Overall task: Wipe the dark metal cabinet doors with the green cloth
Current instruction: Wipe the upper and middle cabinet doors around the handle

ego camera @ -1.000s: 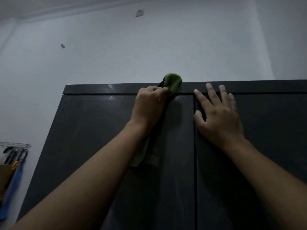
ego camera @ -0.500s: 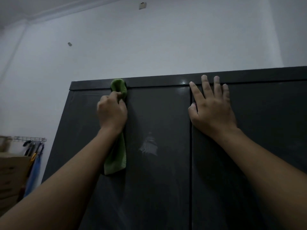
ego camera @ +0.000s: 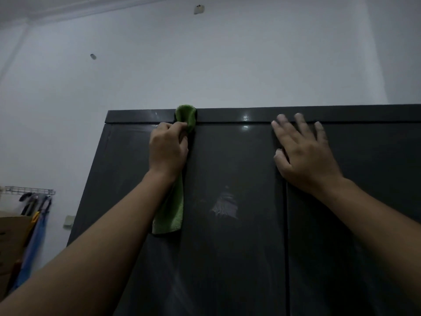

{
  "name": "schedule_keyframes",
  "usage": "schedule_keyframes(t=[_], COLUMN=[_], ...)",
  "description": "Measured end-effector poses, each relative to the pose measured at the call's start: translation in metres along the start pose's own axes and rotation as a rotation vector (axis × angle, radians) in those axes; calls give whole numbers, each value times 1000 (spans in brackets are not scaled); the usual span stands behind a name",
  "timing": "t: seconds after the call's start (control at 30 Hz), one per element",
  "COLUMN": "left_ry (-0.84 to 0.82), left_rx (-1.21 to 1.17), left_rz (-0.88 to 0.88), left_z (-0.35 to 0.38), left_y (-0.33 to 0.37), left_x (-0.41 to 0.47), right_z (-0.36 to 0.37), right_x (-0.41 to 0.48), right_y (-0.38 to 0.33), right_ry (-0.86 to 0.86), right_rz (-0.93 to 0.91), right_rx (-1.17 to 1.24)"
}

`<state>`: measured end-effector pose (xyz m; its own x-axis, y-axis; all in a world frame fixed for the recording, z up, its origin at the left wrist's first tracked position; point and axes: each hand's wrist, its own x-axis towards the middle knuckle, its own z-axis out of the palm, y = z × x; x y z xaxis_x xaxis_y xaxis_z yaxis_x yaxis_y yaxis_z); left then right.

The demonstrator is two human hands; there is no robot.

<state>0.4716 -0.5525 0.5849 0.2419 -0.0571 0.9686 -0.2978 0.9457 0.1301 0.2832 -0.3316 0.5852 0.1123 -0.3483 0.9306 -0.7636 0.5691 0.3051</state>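
Two cabinet doors (ego camera: 227,258); one green cloth (ego camera: 185,116) bunched on their top edge at 11 o'clock, tail hanging down, gripped by the left hand (ego camera: 168,149), fingers curled round it; the right hand (ego camera: 305,156), at 3 o'clock, lies flat, fingers spread; one cardboard box (ego camera: 11,236) at 8 o'clock, markings unreadable.

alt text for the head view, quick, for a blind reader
A person's left hand grips a green cloth against the top edge of a dark cabinet. The right hand lies flat and open on the right door, with a pale wall behind.
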Motion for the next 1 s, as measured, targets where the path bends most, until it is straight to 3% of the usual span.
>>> schedule_keyframes(t=[0.1, 0.23, 0.37, 0.43, 0.7, 1.0], left_ry=[22, 51, -19, -50, 26, 86], left_rx=[-19, -50, -36, -68, -157, -62], left_rz=[-9, -15, 350, 393, 68, -138], left_z=[2, 7, 13, 15, -4, -33], left_y=[-8, -8, 2, 2, -59, -146], left_x=[15, 25, 25, 31, 56, 75], right_z=[3, 8, 16, 22, 20, 35], right_x=[11, 40, 64, 64, 64, 95], right_y=[-30, -84, -123, -128, -143, -177], right_ry=[-57, -82, -87, -63, -58, -21], right_rz=[-123, -57, 60, 87, 142, 42], right_rx=[-7, 101, 147, 108, 57, 67])
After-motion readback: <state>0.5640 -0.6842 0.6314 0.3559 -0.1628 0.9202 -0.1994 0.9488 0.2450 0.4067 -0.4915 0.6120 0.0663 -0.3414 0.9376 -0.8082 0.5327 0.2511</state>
